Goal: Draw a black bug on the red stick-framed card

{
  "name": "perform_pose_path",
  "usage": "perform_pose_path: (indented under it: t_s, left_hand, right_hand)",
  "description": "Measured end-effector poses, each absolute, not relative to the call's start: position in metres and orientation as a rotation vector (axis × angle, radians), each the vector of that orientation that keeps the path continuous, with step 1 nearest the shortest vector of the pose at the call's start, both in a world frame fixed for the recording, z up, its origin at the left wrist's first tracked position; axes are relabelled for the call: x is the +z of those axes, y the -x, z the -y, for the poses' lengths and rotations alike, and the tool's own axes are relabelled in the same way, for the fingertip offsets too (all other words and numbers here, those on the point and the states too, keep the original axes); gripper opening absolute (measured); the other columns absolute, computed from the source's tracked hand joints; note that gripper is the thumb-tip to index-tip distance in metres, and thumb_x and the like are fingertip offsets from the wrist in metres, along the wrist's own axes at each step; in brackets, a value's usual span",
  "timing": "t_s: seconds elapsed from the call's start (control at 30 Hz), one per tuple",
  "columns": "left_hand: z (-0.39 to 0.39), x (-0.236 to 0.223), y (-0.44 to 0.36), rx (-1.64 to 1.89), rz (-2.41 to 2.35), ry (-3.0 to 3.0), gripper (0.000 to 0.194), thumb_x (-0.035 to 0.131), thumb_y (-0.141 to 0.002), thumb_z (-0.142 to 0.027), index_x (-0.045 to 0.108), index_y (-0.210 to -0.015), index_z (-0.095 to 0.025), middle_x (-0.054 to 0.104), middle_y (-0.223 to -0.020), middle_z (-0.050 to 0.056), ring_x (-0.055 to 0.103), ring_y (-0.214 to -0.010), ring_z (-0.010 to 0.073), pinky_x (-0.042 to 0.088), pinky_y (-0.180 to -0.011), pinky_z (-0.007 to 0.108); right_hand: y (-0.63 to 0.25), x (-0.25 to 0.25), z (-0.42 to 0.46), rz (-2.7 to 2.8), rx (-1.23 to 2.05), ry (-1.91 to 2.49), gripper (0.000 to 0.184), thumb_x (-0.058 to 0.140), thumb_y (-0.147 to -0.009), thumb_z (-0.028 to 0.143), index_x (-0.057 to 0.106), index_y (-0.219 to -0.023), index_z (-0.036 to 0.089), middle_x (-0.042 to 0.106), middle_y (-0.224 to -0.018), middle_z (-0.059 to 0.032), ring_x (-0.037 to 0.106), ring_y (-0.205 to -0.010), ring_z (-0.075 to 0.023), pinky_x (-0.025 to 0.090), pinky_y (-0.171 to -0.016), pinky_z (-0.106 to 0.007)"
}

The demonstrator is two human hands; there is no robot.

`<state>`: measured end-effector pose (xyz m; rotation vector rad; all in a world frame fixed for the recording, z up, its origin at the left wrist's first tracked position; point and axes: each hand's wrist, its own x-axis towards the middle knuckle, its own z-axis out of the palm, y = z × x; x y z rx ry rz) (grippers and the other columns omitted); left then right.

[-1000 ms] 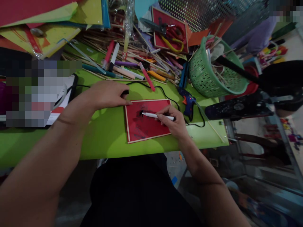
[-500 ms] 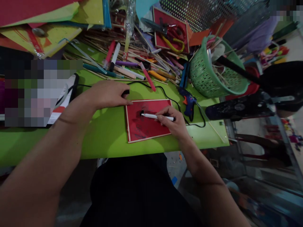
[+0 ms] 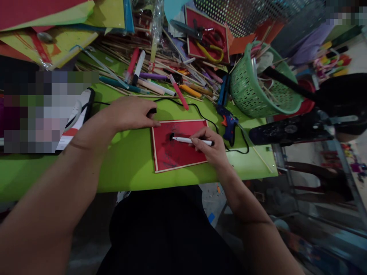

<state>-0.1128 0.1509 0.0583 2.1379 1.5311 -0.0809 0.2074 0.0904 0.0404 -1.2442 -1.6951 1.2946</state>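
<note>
A red card (image 3: 189, 158) edged with thin pale wooden strips lies on the green table, with faint dark lines and a solid black patch drawn on it. My right hand (image 3: 210, 147) is closed in a pen grip around a white marker (image 3: 183, 140), whose tip touches the card by the black patch. At the card's upper left corner, my left hand (image 3: 134, 112) rests with a fingertip on the edge. Between its bent fingers sticks out a small black piece, seemingly a marker cap (image 3: 151, 111).
Several loose markers (image 3: 179, 93) and thin sticks lie behind the card. A blue glue gun (image 3: 229, 124) with a black cord sits at right, near a green basket (image 3: 249, 91). Scissors (image 3: 212, 42) rest on another red framed card. A blurred-out device (image 3: 88, 99) stands at left.
The marker tip has shifted very slightly right beside the black patch, with my right hand moving along. My left hand and the card stay where they were.
</note>
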Motion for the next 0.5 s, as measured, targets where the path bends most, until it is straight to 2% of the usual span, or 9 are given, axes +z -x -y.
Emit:
perform_pose_path:
  t_s: [0.17,0.33,0.5]
  left_hand:
    - [-0.149,0.062,0.111,-0.087,-1.555,-2.142,0.041,0.065,-0.093,-0.067,0.071,-0.097,-0.027,0.07,-0.078,0.004,0.068,-0.087,0.0291,0.038,-0.072,0.041]
    - [-0.149,0.064,0.11,-0.062,-1.543,-2.098,0.038,0.073,-0.089,-0.065,0.069,-0.093,-0.028,0.069,-0.073,0.004,0.07,-0.086,0.0299,0.036,-0.072,0.04]
    - [-0.14,0.079,0.107,-0.071,-1.52,-2.177,0.036,0.062,-0.099,-0.06,0.065,-0.092,-0.025,0.068,-0.075,0.002,0.062,-0.081,0.0238,0.034,-0.069,0.038]
  right_hand:
    - [-0.207,0.039,-0.09,1.679,1.288,1.267,0.043,0.09,-0.093,0.065,0.075,-0.089,0.025,0.077,-0.077,-0.0001,0.057,-0.061,-0.0144,0.047,-0.059,-0.03]
    - [-0.208,0.039,-0.09,1.674,1.313,1.245,0.042,0.092,-0.093,0.063,0.076,-0.088,0.024,0.076,-0.076,0.0001,0.057,-0.06,-0.0139,0.045,-0.059,-0.03]
    - [-0.208,0.038,-0.092,1.667,1.301,1.26,0.047,0.091,-0.091,0.069,0.074,-0.088,0.025,0.076,-0.076,-0.0003,0.058,-0.061,-0.015,0.046,-0.059,-0.031]
